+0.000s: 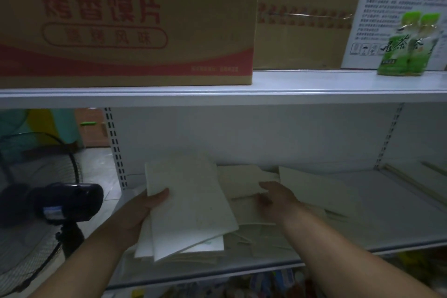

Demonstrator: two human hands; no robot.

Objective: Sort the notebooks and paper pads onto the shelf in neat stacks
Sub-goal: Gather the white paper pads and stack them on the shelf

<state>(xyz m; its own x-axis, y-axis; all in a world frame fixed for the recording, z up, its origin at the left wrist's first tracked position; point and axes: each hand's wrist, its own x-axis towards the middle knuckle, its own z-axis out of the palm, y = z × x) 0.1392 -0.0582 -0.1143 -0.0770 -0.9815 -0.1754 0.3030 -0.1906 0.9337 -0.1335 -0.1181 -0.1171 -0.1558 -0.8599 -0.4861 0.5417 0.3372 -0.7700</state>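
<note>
Our left hand grips a pale pad, thumb on top, over the shelf. Our right hand touches a smaller pad; we cannot tell whether it grips.

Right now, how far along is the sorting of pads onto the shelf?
Early. Done: pads are on the shelf, but no neat stack shows. In hand: the left hand grips a pale pad over the left pile; the right hand touches a middle pad. Left: squaring that pile and the skewed right pad.
</note>
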